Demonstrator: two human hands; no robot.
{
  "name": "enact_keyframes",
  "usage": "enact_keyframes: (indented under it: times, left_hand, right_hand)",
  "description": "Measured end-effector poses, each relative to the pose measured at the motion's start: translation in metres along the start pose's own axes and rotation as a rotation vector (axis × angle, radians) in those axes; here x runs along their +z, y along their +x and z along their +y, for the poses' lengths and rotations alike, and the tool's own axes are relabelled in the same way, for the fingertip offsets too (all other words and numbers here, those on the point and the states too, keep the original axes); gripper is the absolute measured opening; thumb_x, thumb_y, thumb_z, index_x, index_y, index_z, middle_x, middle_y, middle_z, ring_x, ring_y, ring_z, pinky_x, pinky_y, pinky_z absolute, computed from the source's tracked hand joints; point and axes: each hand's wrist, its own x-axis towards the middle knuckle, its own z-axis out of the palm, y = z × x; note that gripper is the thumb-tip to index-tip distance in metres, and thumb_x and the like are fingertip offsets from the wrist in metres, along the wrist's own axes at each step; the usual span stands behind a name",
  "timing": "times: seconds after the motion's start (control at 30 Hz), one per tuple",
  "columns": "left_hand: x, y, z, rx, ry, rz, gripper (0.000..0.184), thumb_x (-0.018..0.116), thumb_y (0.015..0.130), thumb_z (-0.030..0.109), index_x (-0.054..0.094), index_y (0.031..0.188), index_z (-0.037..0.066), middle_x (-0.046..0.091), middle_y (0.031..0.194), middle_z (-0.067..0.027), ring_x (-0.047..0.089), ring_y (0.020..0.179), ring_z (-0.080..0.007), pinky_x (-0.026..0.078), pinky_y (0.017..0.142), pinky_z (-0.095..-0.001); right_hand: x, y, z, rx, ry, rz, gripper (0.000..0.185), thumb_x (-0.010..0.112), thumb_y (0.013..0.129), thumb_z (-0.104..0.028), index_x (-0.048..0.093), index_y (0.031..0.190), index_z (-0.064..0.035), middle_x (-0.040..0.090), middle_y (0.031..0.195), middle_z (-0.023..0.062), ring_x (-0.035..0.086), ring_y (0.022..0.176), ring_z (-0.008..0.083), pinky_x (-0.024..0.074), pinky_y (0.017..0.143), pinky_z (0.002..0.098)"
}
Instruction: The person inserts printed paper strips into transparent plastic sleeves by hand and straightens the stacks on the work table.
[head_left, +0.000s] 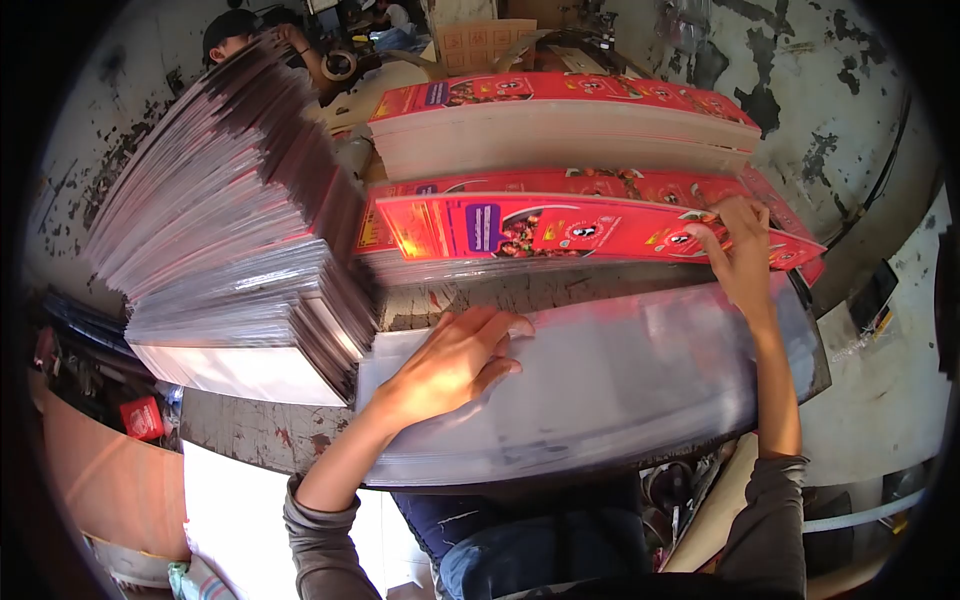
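My right hand pinches the right end of a red printed cardboard sheet, thumb on its near face. This sheet carries food pictures and a purple label, and it is tilted up on its long edge. Close behind it lie more red sheets. My left hand rests on a stack of clear plastic sleeves in front of me, with the fingers loosely bent and the thumb apart. Nothing shows between those fingers.
A tall, fanned pile of plastic-wrapped sheets leans at the left. Behind the red sheets stands a thick stack of printed cardboard. All this sits on a worn dark table. Another person is at the back left.
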Motion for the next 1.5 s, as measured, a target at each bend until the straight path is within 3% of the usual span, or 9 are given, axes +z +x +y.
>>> enact_keyframes:
  times: [0.07, 0.2, 0.37, 0.67, 0.87, 0.93, 1.1, 1.27, 1.5]
  left_hand:
    - [0.002, 0.001, -0.002, 0.153, -0.003, 0.144, 0.028, 0.067, 0.075, 0.009, 0.055, 0.100, 0.006, 0.054, 0.082, -0.0089, 0.055, 0.079, -0.0247, 0.041, 0.077, -0.0360]
    - [-0.002, 0.001, 0.004, 0.016, -0.294, 0.028, 0.025, 0.065, 0.074, 0.002, 0.052, 0.095, 0.005, 0.055, 0.083, -0.0118, 0.056, 0.079, -0.0285, 0.043, 0.074, -0.0387]
    - [-0.002, 0.000, 0.007, 0.326, 0.210, 0.172, 0.014, 0.059, 0.079, 0.007, 0.050, 0.090, 0.003, 0.057, 0.077, -0.0110, 0.060, 0.074, -0.0289, 0.045, 0.063, -0.0369]
    - [-0.003, -0.003, 0.016, 0.206, 0.182, 0.163, 0.024, 0.066, 0.079, 0.022, 0.052, 0.088, 0.005, 0.057, 0.069, -0.0074, 0.059, 0.053, -0.0239, 0.044, 0.048, -0.0316]
    - [0.004, -0.003, 0.010, 0.217, 0.098, 0.033, 0.028, 0.069, 0.077, 0.024, 0.054, 0.095, 0.008, 0.058, 0.065, -0.0071, 0.059, 0.052, -0.0182, 0.044, 0.049, -0.0307]
    - [0.003, -0.004, 0.015, 0.212, 0.114, 0.049, 0.026, 0.068, 0.077, 0.022, 0.054, 0.094, 0.008, 0.058, 0.067, -0.0073, 0.060, 0.053, -0.0187, 0.044, 0.050, -0.0308]
    - [0.002, -0.003, 0.019, 0.273, 0.133, 0.124, 0.022, 0.066, 0.077, 0.014, 0.055, 0.095, 0.008, 0.059, 0.074, -0.0072, 0.060, 0.059, -0.0215, 0.045, 0.052, -0.0322]
    - [0.001, -0.004, 0.019, 0.252, 0.175, 0.066, 0.021, 0.065, 0.076, 0.011, 0.056, 0.095, 0.010, 0.060, 0.086, -0.0059, 0.059, 0.063, -0.0249, 0.046, 0.058, -0.0364]
    - [0.007, -0.002, 0.008, 0.372, 0.154, 0.162, 0.025, 0.062, 0.077, 0.011, 0.056, 0.102, 0.013, 0.060, 0.085, -0.0094, 0.060, 0.067, -0.0278, 0.048, 0.056, -0.0363]
  right_hand:
    - [-0.012, 0.007, -0.006, 0.026, -0.063, 0.066, 0.028, 0.065, 0.078, -0.028, 0.056, 0.083, -0.0018, 0.054, 0.076, 0.0086, 0.050, 0.074, 0.0265, 0.0311, 0.081, 0.0381]
    - [-0.026, 0.025, -0.020, 0.109, -0.100, 0.052, 0.028, 0.065, 0.078, -0.029, 0.057, 0.083, -0.0026, 0.053, 0.073, 0.0070, 0.049, 0.074, 0.0246, 0.0307, 0.080, 0.0359]
    - [-0.032, 0.073, -0.048, 0.110, 0.105, 0.141, 0.034, 0.064, 0.078, -0.036, 0.062, 0.082, -0.0032, 0.055, 0.063, 0.0078, 0.053, 0.061, 0.0213, 0.0363, 0.072, 0.0346]
    - [-0.017, 0.153, -0.136, 0.127, 0.624, 0.109, 0.041, 0.063, 0.078, -0.042, 0.066, 0.076, -0.0005, 0.056, 0.054, 0.0143, 0.060, 0.053, 0.0245, 0.0435, 0.053, 0.0363]
    - [-0.008, 0.169, -0.193, 0.034, 0.807, 0.207, 0.035, 0.064, 0.078, -0.031, 0.062, 0.064, 0.0008, 0.056, 0.051, 0.0161, 0.059, 0.052, 0.0319, 0.0446, 0.050, 0.0400]
    - [0.005, 0.171, -0.203, 0.059, 0.796, 0.145, 0.038, 0.064, 0.079, -0.037, 0.064, 0.081, 0.0017, 0.051, 0.048, 0.0134, 0.055, 0.046, 0.0208, 0.0397, 0.047, 0.0358]
    - [0.018, 0.165, -0.214, 0.101, 0.790, 0.142, 0.039, 0.063, 0.080, -0.037, 0.061, 0.077, 0.0026, 0.050, 0.045, 0.0131, 0.056, 0.046, 0.0270, 0.0405, 0.047, 0.0389]
    - [0.018, 0.175, -0.222, 0.067, 0.848, 0.378, 0.039, 0.063, 0.079, -0.035, 0.058, 0.067, 0.0020, 0.049, 0.045, 0.0140, 0.056, 0.045, 0.0281, 0.0404, 0.046, 0.0391]
    - [0.003, 0.190, -0.234, 0.029, 0.777, 0.208, 0.039, 0.062, 0.080, -0.032, 0.057, 0.062, 0.0027, 0.051, 0.047, 0.0158, 0.056, 0.047, 0.0303, 0.0421, 0.047, 0.0395]
